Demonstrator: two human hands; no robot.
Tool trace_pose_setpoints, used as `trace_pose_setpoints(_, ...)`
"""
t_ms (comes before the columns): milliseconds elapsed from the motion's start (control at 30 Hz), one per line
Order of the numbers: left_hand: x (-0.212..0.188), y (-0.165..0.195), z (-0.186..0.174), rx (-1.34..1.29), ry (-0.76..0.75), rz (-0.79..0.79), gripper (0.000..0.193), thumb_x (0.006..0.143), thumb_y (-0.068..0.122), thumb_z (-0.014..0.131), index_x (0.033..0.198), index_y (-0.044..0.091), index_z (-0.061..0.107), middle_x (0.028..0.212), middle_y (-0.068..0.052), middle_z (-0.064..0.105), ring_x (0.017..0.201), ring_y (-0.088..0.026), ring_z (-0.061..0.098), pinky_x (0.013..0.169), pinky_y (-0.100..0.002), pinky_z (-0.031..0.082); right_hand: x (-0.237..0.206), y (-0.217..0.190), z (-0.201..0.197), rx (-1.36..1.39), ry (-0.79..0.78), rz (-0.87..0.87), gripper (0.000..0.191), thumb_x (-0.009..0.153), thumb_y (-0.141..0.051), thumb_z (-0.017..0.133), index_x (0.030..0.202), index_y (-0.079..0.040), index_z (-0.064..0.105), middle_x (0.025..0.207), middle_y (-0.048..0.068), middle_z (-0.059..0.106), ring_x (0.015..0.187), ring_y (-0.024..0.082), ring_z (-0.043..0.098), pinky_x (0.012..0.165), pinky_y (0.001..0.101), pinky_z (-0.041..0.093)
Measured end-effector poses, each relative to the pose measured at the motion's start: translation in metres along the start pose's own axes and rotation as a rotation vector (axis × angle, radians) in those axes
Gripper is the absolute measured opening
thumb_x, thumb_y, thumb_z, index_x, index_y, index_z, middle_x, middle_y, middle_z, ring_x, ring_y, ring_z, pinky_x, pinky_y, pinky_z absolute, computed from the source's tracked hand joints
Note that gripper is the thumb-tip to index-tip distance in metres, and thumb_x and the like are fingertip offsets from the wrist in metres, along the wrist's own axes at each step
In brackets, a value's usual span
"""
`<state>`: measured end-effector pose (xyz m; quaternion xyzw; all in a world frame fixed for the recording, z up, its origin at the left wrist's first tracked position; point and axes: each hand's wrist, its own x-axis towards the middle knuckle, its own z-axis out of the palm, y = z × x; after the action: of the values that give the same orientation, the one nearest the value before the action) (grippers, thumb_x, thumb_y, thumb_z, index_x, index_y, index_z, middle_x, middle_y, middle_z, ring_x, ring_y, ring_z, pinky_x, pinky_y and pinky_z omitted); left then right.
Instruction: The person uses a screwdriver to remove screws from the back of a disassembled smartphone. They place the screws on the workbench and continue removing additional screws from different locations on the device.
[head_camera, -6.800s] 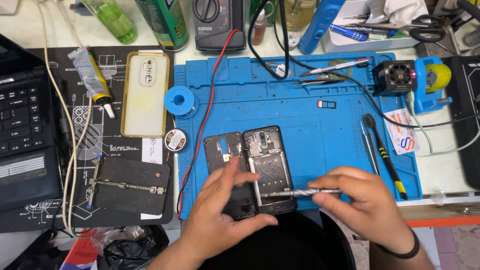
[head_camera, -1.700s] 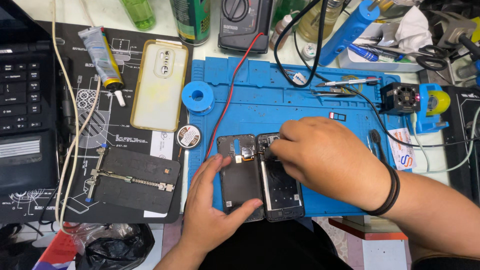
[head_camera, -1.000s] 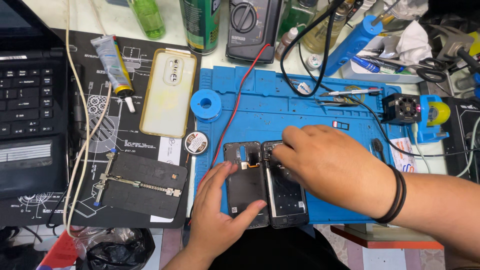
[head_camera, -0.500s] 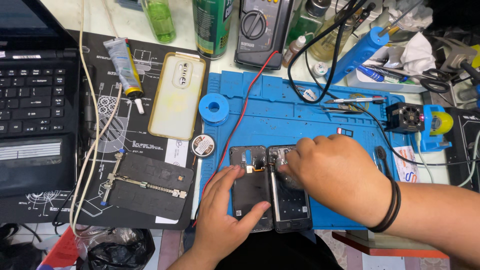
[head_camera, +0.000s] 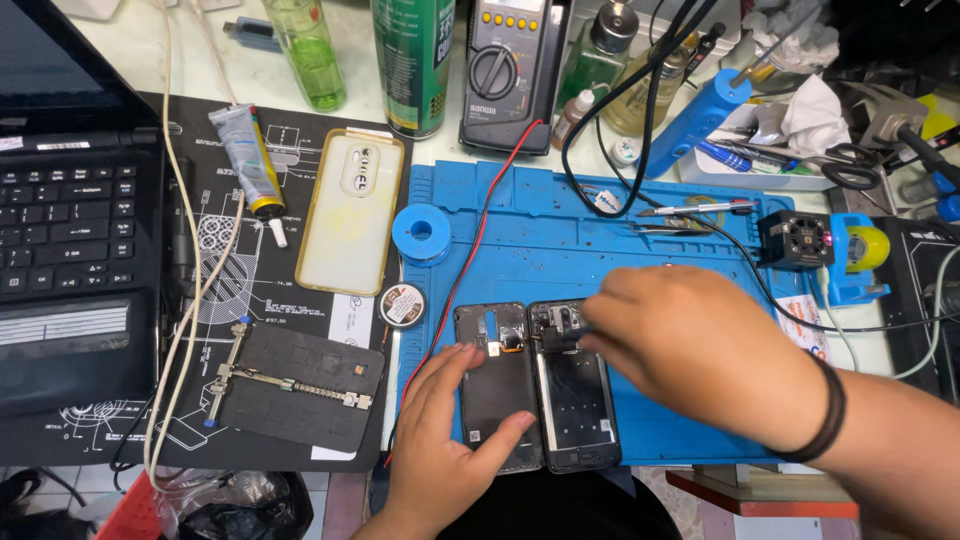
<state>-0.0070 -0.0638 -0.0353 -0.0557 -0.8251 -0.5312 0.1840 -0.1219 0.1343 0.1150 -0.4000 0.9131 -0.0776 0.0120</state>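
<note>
opened phone (head_camera: 578, 400) is pressed at its top by closed right hand (head_camera: 690, 350); back cover (head_camera: 495, 385) is pinned flat under open left hand (head_camera: 445, 440).

On the blue work mat (head_camera: 560, 230) lie two halves of an opened phone, side by side. The left hand (head_camera: 445, 440) rests on the back cover half (head_camera: 497, 370), with the thumb on its lower right edge. The right hand (head_camera: 700, 350) is over the top of the phone frame half (head_camera: 575, 400), and its fingertips touch the upper part near the camera area. A red wire (head_camera: 470, 240) runs across the mat. To the left lie a clear phone case (head_camera: 350, 215), a glue tube (head_camera: 250, 165) and a laptop (head_camera: 70, 220). A multimeter (head_camera: 510, 70) stands behind the mat.
</note>
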Motion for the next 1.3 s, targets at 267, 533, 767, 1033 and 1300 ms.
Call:
trace_pose_setpoints(267, 0.0, -0.001, -0.001, -0.017, -0.023, -0.016, 0.075, 0.075, 0.025, 0.09, 0.133, -0.008, 0.055, 0.121, -0.018, 0.07, 0.124, -0.034, 0.063, 0.106, -0.044, 0.047, 0.018, 0.043, 0.034, 0.071, 0.352, 0.237, 0.017, 0.082, -0.018, 0.081, 0.092, -0.007, 0.072, 0.084, 0.011, 0.063, 0.073, 0.031, 0.066, 0.062, 0.0422, 0.051)
trace_pose_setpoints(533, -0.001, -0.002, 0.0, -0.015, 0.002, -0.009, 0.073, 0.074, 0.024, 0.09, 0.132, -0.006, 0.057, 0.119, -0.017, 0.072, 0.124, -0.033, 0.064, 0.108, -0.044, 0.047, 0.021, 0.052, 0.056, 0.13, 0.331, 0.246, 0.016, 0.079, -0.016, 0.082, 0.089, -0.007, 0.073, 0.082, 0.012, 0.065, 0.073, 0.029, 0.066, 0.063, 0.0412, 0.052)
trace_pose_setpoints(767, -0.006, -0.003, 0.004, -0.106, 0.127, -0.019, 0.048, 0.081, 0.007, 0.086, 0.123, 0.0, 0.064, 0.114, -0.014, 0.077, 0.116, -0.027, 0.072, 0.104, -0.036, 0.054, -0.002, 0.059, 0.052, 0.402, 0.359, 0.347, 0.019, 0.081, -0.015, 0.084, 0.093, -0.005, 0.073, 0.086, 0.006, 0.07, 0.071, 0.016, 0.069, 0.065, 0.0289, 0.054)
trace_pose_setpoints(1033, 0.007, 0.011, 0.014, -0.773, 0.048, -0.206, 0.074, 0.091, -0.009, 0.072, 0.15, -0.004, 0.029, 0.116, -0.021, 0.074, 0.105, -0.022, 0.072, 0.098, -0.037, 0.056, -0.077, 0.025, 0.068, 0.985, 0.387, 0.631, 0.02, 0.079, -0.007, 0.081, 0.096, 0.0, 0.074, 0.098, 0.006, 0.07, 0.087, 0.012, 0.067, 0.073, 0.0256, 0.054)
trace_pose_setpoints(1300, 0.006, 0.019, 0.022, -0.768, 0.002, -0.285, 0.078, 0.091, -0.011, 0.07, 0.152, -0.005, 0.022, 0.106, -0.019, 0.074, 0.105, -0.021, 0.071, 0.103, -0.036, 0.053, -0.105, 0.013, 0.09, 1.006, 0.358, 0.603, 0.018, 0.078, -0.005, 0.081, 0.094, -0.001, 0.075, 0.097, 0.005, 0.071, 0.089, 0.012, 0.069, 0.074, 0.025, 0.055)
